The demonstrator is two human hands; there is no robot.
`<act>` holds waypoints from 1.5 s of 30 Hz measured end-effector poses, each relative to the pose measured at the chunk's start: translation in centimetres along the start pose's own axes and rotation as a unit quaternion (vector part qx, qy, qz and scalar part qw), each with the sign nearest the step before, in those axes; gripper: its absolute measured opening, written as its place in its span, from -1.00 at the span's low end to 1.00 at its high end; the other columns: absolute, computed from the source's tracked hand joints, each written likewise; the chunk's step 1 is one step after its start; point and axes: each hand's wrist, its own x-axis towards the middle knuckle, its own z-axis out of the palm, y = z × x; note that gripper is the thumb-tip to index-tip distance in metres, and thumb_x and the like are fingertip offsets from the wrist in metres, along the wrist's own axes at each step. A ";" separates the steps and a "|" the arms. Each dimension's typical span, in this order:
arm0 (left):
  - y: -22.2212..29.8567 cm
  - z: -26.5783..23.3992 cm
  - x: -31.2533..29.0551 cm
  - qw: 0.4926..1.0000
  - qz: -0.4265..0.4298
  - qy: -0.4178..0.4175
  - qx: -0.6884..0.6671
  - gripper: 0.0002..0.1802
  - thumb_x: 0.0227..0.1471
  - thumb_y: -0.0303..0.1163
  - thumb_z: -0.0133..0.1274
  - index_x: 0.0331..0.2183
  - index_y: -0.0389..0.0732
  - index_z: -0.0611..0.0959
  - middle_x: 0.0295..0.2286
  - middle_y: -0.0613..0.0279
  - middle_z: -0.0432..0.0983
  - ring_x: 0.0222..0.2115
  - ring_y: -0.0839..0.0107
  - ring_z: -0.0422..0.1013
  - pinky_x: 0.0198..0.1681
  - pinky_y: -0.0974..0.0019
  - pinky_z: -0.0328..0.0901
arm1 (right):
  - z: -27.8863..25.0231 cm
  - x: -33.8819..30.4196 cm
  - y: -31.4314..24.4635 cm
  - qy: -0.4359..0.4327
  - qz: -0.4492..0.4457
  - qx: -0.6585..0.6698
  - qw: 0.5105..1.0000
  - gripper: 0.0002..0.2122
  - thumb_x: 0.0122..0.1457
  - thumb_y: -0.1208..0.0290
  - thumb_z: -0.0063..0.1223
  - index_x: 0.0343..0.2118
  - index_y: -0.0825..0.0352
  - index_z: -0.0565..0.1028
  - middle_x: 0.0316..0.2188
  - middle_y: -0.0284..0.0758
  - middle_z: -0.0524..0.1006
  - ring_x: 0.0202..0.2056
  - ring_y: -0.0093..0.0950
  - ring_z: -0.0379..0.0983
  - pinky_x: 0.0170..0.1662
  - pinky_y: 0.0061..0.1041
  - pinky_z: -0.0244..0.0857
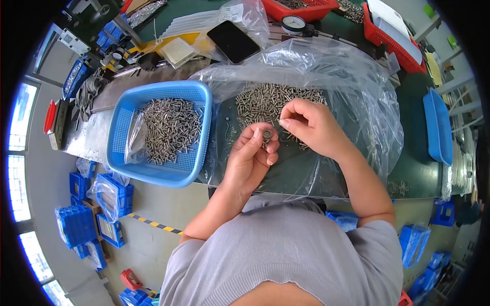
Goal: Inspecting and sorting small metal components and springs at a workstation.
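Note:
My left hand (250, 153) is closed round a small round metal piece with a hole in its middle (267, 134). Thumb and fingers grip its sides, and small metal bits show just below it. Close by on the right, the thumb and forefinger of my right hand (309, 125) are pinched together at a tiny metal pin (280, 121), mostly hidden by the fingertips. Beneath and beyond both hands, a heap of small metal pins (263, 102) lies on a clear plastic sheet (352, 92). More pins (171, 130) fill part of a blue plastic basket (116, 145) to the left.
A black phone (233, 42) and a dial gauge (293, 23) are at the back of the green table (411, 176). Red baskets (390, 43) stand at the far right. A blue tray (437, 127) sits at the right edge. Blue crates (76, 227) are stacked on the floor.

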 end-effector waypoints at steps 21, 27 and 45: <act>0.1 0.3 -0.1 1.000 -0.014 0.015 0.016 -0.72 0.10 -0.26 0.01 -0.20 -0.23 0.51 -0.36 0.28 0.44 -0.47 0.54 0.31 -0.50 0.50 0.23 | 2.0 -0.2 -0.3 0.024 -0.072 0.140 0.987 -0.95 0.01 0.56 0.06 -0.44 0.35 0.43 -0.30 -0.31 0.44 -0.39 -0.53 0.39 -0.37 -0.59 0.28; 0.0 0.0 -0.1 1.000 -0.003 0.017 0.007 -0.78 0.10 -0.28 0.01 -0.25 -0.20 0.52 -0.41 0.30 0.43 -0.47 0.54 0.30 -0.50 0.51 0.22 | 1.8 0.1 -0.3 0.065 -0.232 -0.026 0.970 -0.92 -0.05 0.52 0.12 -0.45 0.30 0.48 -0.41 -0.32 0.47 -0.40 -0.33 0.39 -0.33 -0.45 0.30; 0.2 0.7 -0.1 0.996 -0.055 0.014 0.072 -0.76 0.10 -0.23 0.03 -0.31 -0.22 0.51 -0.49 0.35 0.39 -0.56 0.62 0.21 -0.59 0.53 0.09 | 0.5 -0.1 -0.1 -0.059 -0.097 0.117 0.987 -0.87 -0.06 0.53 0.18 -0.42 0.35 0.48 -0.37 -0.34 0.47 -0.30 -0.46 0.42 -0.22 -0.53 0.28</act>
